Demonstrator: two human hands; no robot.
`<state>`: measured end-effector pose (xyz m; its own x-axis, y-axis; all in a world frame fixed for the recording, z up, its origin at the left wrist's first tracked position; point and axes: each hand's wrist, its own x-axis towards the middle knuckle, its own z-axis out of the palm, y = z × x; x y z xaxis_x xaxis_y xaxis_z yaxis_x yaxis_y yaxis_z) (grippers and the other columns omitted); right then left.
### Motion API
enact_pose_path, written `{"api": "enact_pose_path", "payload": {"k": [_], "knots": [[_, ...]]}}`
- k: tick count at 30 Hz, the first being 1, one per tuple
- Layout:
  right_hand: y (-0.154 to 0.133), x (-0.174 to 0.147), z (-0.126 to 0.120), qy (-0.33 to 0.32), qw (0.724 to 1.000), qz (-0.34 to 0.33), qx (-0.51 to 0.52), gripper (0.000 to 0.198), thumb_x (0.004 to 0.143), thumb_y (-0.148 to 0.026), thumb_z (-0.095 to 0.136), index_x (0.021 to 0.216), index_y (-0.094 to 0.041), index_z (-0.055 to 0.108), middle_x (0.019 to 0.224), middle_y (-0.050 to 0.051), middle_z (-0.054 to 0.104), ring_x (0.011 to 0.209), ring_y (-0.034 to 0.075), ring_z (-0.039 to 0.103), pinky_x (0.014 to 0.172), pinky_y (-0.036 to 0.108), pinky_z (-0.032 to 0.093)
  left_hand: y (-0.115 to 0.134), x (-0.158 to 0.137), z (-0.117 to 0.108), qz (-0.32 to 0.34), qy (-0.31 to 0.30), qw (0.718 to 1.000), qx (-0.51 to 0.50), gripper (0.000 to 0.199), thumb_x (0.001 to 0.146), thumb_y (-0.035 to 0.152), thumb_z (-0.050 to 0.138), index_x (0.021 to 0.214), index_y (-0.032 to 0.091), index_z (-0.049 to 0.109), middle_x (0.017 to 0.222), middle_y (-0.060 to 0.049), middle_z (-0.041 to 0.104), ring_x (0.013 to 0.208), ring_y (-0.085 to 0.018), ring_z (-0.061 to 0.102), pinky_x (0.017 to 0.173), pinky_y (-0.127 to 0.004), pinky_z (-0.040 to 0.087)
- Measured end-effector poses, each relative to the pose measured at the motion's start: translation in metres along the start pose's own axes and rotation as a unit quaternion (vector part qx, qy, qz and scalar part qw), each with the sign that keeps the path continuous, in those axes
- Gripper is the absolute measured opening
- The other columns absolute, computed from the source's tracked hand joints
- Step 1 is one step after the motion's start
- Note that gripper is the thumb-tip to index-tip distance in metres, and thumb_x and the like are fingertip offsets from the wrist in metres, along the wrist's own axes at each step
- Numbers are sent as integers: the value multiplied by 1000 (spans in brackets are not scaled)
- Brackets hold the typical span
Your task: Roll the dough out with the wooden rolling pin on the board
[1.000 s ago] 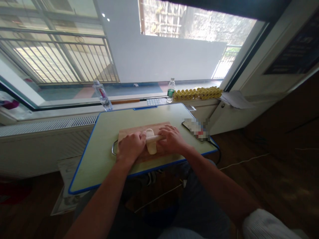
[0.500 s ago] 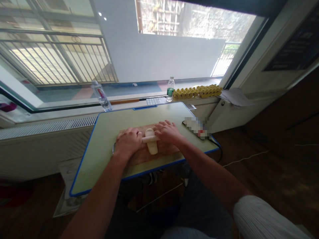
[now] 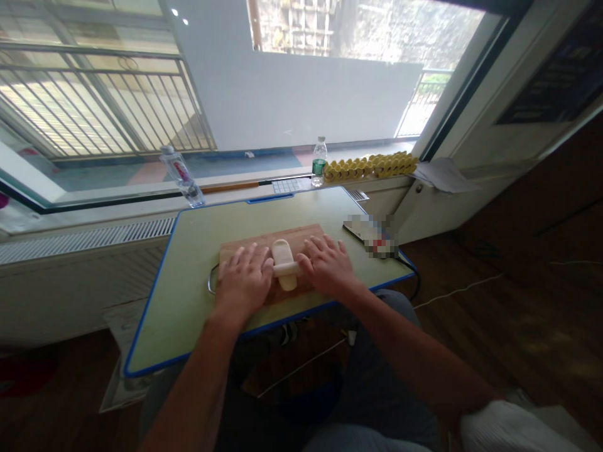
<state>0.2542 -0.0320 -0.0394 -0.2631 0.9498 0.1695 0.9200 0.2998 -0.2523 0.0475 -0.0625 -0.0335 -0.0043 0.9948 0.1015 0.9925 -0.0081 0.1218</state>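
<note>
Dough (image 3: 282, 251), pale and flattened into a long strip, lies on the board, its long axis running away from the seated person. Largest item from where I stand: a blue-edged folding table (image 3: 198, 238) set before the windowsill. On it, a wooden cutting board (image 3: 299, 237) with a metal handle at its left end. Two clear plastic bottles stand on the sill beyond, one tilted in view at left (image 3: 184, 181), one green-labelled (image 3: 319, 164). Left hand (image 3: 245, 276) is palm down over the pin's left end, fingers extended, slightly apart. Right hand (image 3: 328, 263) covers the opposite end, fingers likewise stretched and parted; undersides of both are hidden. Smallest noted: the slim rolling pin (image 3: 285, 270), lying crosswise on the dough, its middle exposed between the hands.
</note>
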Motion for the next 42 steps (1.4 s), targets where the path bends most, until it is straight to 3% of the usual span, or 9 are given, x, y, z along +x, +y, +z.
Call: {"api": "enact_pose_path", "payload": {"k": [3,6,11,14,18,24,31,34,42], "knots": [[-2,-18,5,31,999,18,6,60,109,-55,34,158,-24,50,167,8,47,157,36,31,127,64,18,4,-19,5,14,53,999,0,63,106,47,25,155,23,56,167,-8,47,154,-35,40,124,-57,33],[-4,-9,10,42,998,37,7,61,110,-54,32,159,-23,50,168,9,45,159,38,27,127,69,14,3,-9,4,3,62,998,5,63,106,47,27,158,22,52,167,-9,47,154,-35,40,126,-57,31],[-7,41,5,27,998,51,3,55,107,-45,37,149,-19,61,158,12,56,152,40,37,125,71,19,-4,50,-4,-29,-23,999,1,65,105,50,27,157,20,52,169,-12,44,155,-33,40,127,-54,30],[-9,46,-1,18,999,47,-5,52,105,-40,38,146,-17,63,157,14,58,152,40,39,124,70,21,-5,58,-6,-42,-48,998,2,66,105,51,26,157,22,52,170,-12,42,155,-34,40,126,-56,30],[-10,0,0,31,999,31,1,56,109,-45,34,149,-17,61,162,12,52,156,40,32,126,69,17,2,11,1,-35,6,999,-2,64,106,48,24,155,21,55,167,-10,47,155,-33,41,127,-55,29],[-11,-53,12,62,997,29,28,66,110,-49,33,168,-19,33,174,11,32,163,35,17,130,65,13,13,-59,13,-7,81,997,-16,72,107,52,22,164,12,39,168,-15,43,159,-32,34,127,-52,30],[-11,21,8,0,998,52,41,65,110,-53,26,155,-16,55,169,13,42,161,43,22,126,74,12,7,16,-2,-26,73,997,6,64,107,50,24,157,22,52,169,-11,43,156,-35,37,127,-68,22],[-10,18,6,11,999,41,32,62,111,-51,27,153,-19,58,166,12,47,160,41,25,126,73,13,5,29,-4,-28,70,997,8,62,107,50,25,155,24,55,168,-10,45,156,-35,38,127,-71,16],[-10,-73,16,63,997,7,37,69,110,-56,33,169,-20,31,177,8,26,165,32,13,132,58,10,14,-68,16,-12,94,995,-22,68,108,53,21,167,21,36,169,-11,44,159,-29,35,129,-54,27]]}}
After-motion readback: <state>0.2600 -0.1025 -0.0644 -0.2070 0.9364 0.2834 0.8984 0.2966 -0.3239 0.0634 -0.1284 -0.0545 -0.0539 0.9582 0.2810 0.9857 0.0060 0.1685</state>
